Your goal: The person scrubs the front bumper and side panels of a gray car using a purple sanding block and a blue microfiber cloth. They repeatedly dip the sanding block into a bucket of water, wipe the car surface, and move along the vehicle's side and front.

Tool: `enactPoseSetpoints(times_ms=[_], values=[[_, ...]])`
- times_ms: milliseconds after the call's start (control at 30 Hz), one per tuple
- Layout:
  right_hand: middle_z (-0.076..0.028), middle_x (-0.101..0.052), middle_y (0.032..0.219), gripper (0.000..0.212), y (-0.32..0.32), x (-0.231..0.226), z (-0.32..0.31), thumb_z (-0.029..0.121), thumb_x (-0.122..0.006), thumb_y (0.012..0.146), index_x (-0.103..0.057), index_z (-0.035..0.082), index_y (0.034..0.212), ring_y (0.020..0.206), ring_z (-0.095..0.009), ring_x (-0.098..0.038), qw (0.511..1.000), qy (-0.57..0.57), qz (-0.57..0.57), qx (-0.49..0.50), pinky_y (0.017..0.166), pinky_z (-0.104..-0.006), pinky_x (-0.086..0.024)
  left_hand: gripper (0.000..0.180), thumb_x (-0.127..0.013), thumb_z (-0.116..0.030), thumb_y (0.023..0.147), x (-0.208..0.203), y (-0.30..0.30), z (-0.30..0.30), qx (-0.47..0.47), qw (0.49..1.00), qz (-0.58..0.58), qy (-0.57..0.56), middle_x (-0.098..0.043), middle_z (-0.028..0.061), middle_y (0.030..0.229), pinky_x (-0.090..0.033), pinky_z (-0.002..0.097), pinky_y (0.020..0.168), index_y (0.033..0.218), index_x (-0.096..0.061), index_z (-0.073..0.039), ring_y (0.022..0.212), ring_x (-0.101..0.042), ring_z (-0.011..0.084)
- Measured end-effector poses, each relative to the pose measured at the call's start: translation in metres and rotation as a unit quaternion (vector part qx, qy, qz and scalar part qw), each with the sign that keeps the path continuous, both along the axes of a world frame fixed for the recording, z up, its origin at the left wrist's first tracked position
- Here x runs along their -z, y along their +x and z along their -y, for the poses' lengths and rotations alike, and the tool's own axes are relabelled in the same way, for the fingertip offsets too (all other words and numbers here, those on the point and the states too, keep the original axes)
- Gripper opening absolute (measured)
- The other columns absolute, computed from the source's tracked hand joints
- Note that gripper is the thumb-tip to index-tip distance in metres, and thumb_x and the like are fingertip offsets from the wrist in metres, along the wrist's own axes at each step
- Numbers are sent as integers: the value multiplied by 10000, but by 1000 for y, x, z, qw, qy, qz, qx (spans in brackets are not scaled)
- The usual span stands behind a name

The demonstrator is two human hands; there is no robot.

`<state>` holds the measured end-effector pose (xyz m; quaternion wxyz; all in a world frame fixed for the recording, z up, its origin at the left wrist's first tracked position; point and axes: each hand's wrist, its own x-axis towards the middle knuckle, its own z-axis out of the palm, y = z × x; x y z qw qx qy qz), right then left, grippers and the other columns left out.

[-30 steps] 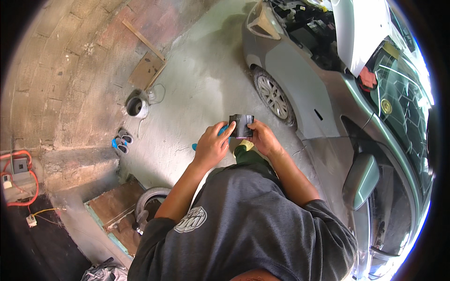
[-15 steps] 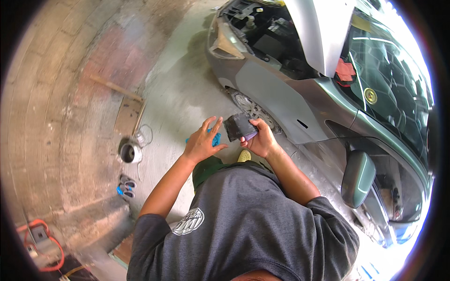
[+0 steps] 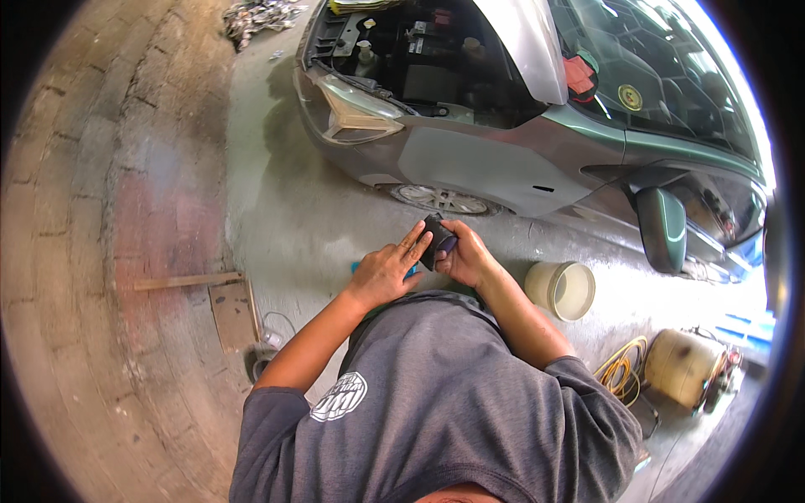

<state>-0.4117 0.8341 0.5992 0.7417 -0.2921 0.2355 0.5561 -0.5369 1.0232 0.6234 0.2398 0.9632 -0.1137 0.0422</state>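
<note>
My right hand [image 3: 467, 256] grips a bent black sheet [image 3: 430, 245] that looks like sandpaper, with a dark purple pad [image 3: 449, 243] against it. From the left, my left hand [image 3: 381, 272] lays its index and middle fingers along the sheet's edge. A crumpled blue cloth [image 3: 411, 271] pokes out on both sides of that hand. It seems to be held by the lower fingers, which are hidden. Just beyond my hands stands a grey car; its front fender [image 3: 478, 159] has a dull grey patch above the wheel [image 3: 442, 199].
The car's hood [image 3: 524, 42] is raised over the engine bay. A side mirror [image 3: 661, 228] juts out at the right. A pale bucket [image 3: 560, 290], a yellow hose coil [image 3: 620, 373] and a tank [image 3: 686, 366] stand on the floor to the right. On the left, a wooden board [image 3: 233, 317] lies by a brick surface.
My view has swung relative to the car, and the bucket and tank have come into sight. The black sheet has been bent over, and my left hand's fingers now touch it.
</note>
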Motion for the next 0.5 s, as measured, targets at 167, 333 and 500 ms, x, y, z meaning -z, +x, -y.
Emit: enactPoseSetpoints(times_ms=[167, 333, 500], values=[[-105, -692, 856, 355, -32, -16, -36, 334, -450, 1074, -601, 13, 1101, 625, -200, -654, 999, 34, 1, 18, 517, -312, -545, 831, -775, -290, 879, 30, 2, -54, 70, 993, 89, -37, -469, 92, 1618, -628, 379, 742, 1604, -391, -155, 850, -707, 251], [-121, -715, 886, 343, -62, -24, -55, 318, -510, 1061, -620, -5, 1097, 631, -210, -672, 993, -11, 29, 117, 545, -318, -574, 780, -765, -320, 907, 28, -4, -68, 88, 987, 101, -91, -571, 140, 1515, -629, 388, 792, 1581, -421, -131, 956, -731, 285], [-71, -688, 833, 341, -77, -20, -59, 377, -556, 1059, -636, 48, 1020, 601, -165, -631, 979, -56, 26, 193, 491, -301, -515, 700, -711, -295, 970, 12, -3, -73, 134, 979, -11, -155, -591, 126, 1507, -628, 402, 874, 1588, -425, -130, 1145, -718, 324]])
